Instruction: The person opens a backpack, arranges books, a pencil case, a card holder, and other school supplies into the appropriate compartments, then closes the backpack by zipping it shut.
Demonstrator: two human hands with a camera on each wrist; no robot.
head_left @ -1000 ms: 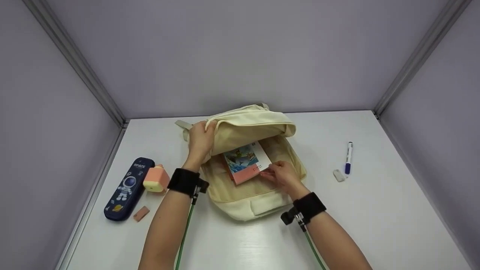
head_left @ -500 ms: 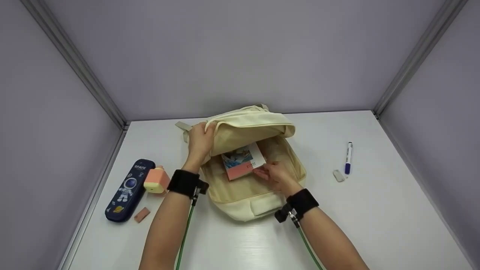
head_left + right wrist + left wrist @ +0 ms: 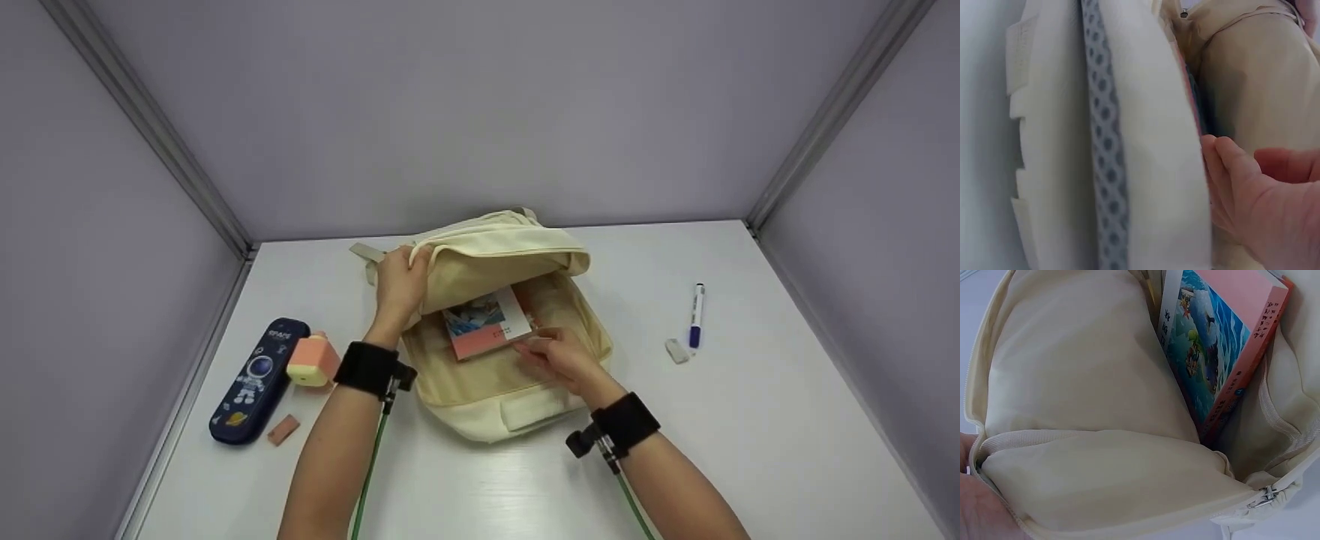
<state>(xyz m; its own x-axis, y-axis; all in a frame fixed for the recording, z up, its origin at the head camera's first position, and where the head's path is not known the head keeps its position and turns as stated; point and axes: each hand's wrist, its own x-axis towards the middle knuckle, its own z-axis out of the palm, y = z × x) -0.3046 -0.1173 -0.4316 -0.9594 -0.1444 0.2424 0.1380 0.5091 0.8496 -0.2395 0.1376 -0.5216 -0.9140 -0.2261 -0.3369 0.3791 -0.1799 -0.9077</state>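
Observation:
A cream backpack (image 3: pixel 469 397) lies unzipped on the table. My left hand (image 3: pixel 401 281) grips the left edge of its raised front panel; part of that hand (image 3: pixel 985 506) also shows at the zipper edge in the left wrist view. Inside the bag lies a picture book (image 3: pixel 480 343) with a pink, white and blue sea-scene cover, its upper part hidden under the panel. A red-orange edge shows along the pink spine in the left wrist view. At the book's lower right corner is my right hand (image 3: pixel 566 360), fingers (image 3: pixel 1235 160) nearly straight and thumb held apart.
Left of the bag are a navy space-themed pencil case (image 3: pixel 259 382), a pink-and-yellow block-shaped item (image 3: pixel 313 360) and a small pinkish eraser (image 3: pixel 283 430). On the right lie a white marker with a blue cap (image 3: pixel 697 315) and a grey-white eraser (image 3: pixel 676 351). Walls enclose the table.
The book has slid up and left, deeper under the panel. My right hand followed it in, then drew back slightly right and loosened at its corner. The left hand stays put.

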